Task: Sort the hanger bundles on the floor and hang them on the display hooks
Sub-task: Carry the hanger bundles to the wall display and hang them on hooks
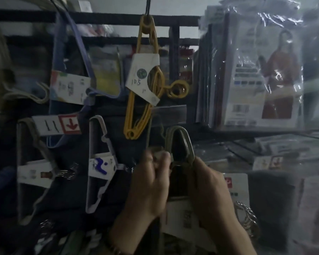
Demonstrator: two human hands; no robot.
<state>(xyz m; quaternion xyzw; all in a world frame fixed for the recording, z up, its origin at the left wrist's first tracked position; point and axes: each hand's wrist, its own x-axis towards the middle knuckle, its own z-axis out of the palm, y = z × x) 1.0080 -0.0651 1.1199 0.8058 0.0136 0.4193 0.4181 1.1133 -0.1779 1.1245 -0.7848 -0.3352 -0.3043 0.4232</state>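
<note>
Packages wrapped in shiny plastic fill the right side in front of you, standing upright in a row, the front one picturing a red garment. Left of them a dark display rack spans the view, with bundles hanging against it. Highest on the left hangs a blue hanger bundle with a printed card across it. At centre a yellow hanger bundle dangles from a dark hook at the top, carrying a white card marked 105. Lower down, a white hanger bundle hangs beside a beige hanger bundle, each with its own card. Your left hand and right hand are raised together low at centre, both curled around an olive hanger bundle. Your right grips it just under its looped top, while your left pinches the blurred part beside the loop. That loop sits just below the yellow bundle's bottom end and to the right of the white one. Smallest, a price tag with a red down arrow sits above the beige bundle.
</note>
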